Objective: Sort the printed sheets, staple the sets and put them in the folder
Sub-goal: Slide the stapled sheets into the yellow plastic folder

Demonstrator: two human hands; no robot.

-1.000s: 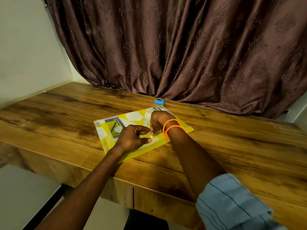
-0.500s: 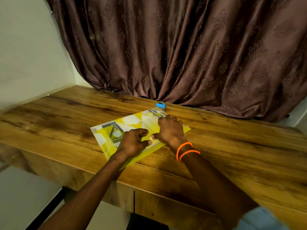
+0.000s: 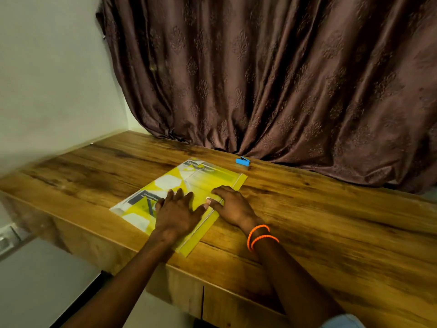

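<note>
Both hands now lie flat on the yellow folder [image 3: 208, 178] at the desk's [image 3: 331, 233] near edge, where a second ago I saw them pinching at its closing flap. The left hand [image 3: 176, 213] spreads open-fingered across the cover; the right hand [image 3: 233, 205] presses straight fingers along the flap edge at 3 o'clock. I judge the filing done, the folder being sealed. Count: one folder, one blue stapler [image 3: 242, 161] at 1 o'clock, two orange bangles [image 3: 260, 236].

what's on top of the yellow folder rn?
Both hands: the left hand lies flat on the yellow folder, the right hand presses its right edge. Whatever lies under the palms is covered.
</note>
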